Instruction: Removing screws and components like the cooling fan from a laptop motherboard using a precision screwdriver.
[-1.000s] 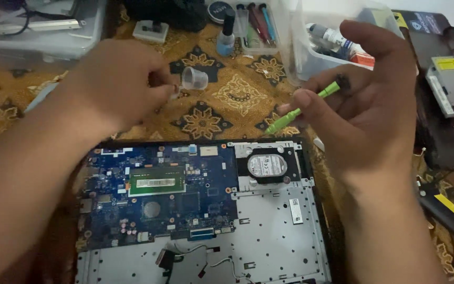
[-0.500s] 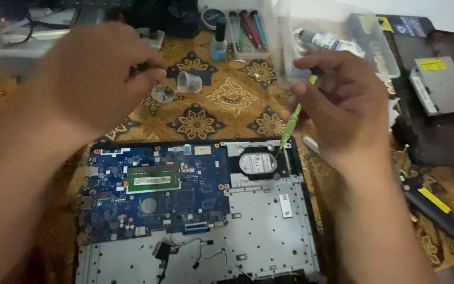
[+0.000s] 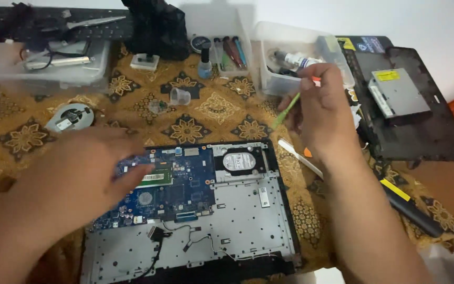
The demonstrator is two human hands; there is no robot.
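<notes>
We are pinching a green tool in our right hand near the desk's far edge, its long axis slanting, tip pointing down-left. Our left hand is hovering with fingers spread loosely, holding nothing, over the opened laptop's blue board

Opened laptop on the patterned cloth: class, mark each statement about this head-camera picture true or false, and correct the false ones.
1. The right hand holds a green tool. True.
2. The left hand rests on the cooling fan. False: the fan lies apart on the cloth; the hand is over the blue circuit board.
3. The round silver hard drive sits in the laptop's upper right part. True.
4. The small clear cup stands on the circuit board. False: it stands on the patterned cloth, beyond the laptop.
</notes>
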